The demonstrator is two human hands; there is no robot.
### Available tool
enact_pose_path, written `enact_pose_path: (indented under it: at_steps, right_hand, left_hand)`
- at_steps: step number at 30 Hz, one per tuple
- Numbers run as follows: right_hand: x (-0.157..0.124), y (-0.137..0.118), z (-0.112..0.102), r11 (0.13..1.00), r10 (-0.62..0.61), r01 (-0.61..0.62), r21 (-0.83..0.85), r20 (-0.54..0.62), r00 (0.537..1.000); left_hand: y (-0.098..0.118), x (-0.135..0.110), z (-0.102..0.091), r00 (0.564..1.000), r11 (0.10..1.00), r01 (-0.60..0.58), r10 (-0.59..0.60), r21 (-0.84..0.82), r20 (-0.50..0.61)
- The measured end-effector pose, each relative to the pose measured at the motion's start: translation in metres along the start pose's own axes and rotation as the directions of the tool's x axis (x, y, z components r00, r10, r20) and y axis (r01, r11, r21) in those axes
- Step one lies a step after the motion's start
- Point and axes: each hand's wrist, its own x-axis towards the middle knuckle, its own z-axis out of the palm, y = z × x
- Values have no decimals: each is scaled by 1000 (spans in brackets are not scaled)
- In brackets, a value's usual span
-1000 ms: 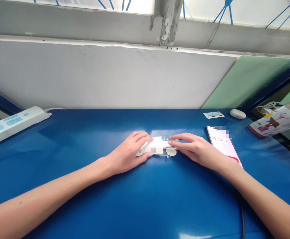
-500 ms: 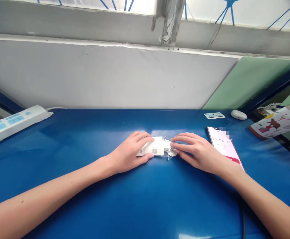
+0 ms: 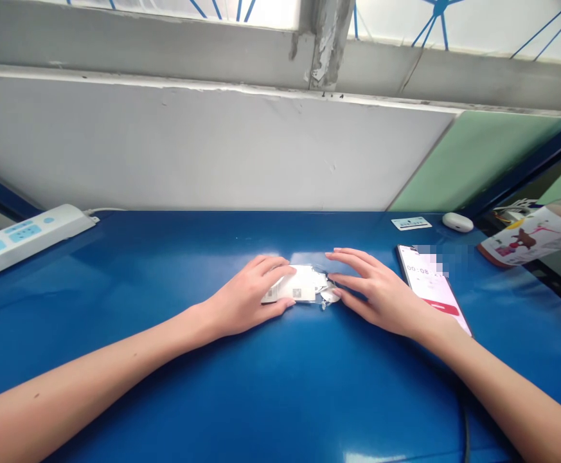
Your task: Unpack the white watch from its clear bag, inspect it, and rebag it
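A small clear plastic packet (image 3: 304, 283) lies flat on the blue table, with a white card printed with a square code in it. My left hand (image 3: 249, 294) grips its left end, thumb along the near edge and fingers over the far edge. At the packet's right end is a crumpled bit with small white and shiny pieces (image 3: 329, 293), too small to name. Beside that end rests my right hand (image 3: 379, 292), its fingers spread, the lower fingertips at or touching the shiny pieces.
A phone (image 3: 434, 289) showing a timer lies right of my right hand. Behind it are a small printed card (image 3: 410, 223) and a white earbud case (image 3: 457, 222). A labelled bottle (image 3: 531, 235) lies tilted at the right edge. A power strip (image 3: 29, 235) sits far left.
My right hand's fingers have spread wider, with the index finger lifted away from the packet's end. The left hand keeps its hold. The view has shifted slightly.
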Motion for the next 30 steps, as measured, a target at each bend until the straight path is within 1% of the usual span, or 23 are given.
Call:
enact_pose_path:
  at_steps: [5,10,13,16,18,20,21,23,26,28,30]
  right_hand:
    - [1,-5,3,1000,-8,5,27,96,995]
    - [1,-21,6,998,6,-18,68,170,985]
    - [2,-28,7,991,11,-39,131,209,978]
    - [2,-27,5,978,17,-65,196,239,971]
    - [3,-23,2,977,34,-85,196,252,967]
    - [4,-19,0,980,61,-101,173,222,973]
    - [4,-17,-1,981,79,-109,161,186,979]
    - [4,-13,-1,982,119,-129,138,79,990]
    - [3,-9,0,980,186,-179,90,-70,980]
    - [3,-8,2,974,220,-213,75,-105,970]
    - [3,-9,4,970,234,-226,91,-94,968]
  left_hand:
    - [0,-1,0,1000,1000,9,-9,0,10]
    - [0,-1,1,1000,1000,-16,16,-15,-23]
    - [-1,-1,2,999,1000,-22,21,-18,-39]
    - [-1,-2,2,999,1000,-20,19,-10,-26]
    - [-1,-2,2,999,1000,-28,28,6,-15]
    - [-1,-1,1,999,999,-35,35,19,-3]
    - [-1,-1,0,999,999,-36,36,22,2]
    - [0,0,-1,999,999,-33,33,26,12]
    - [0,0,-2,999,999,-32,31,32,19]
    - [0,0,-2,999,999,-32,31,36,22]
    - [0,0,-1,999,999,-29,28,42,24]
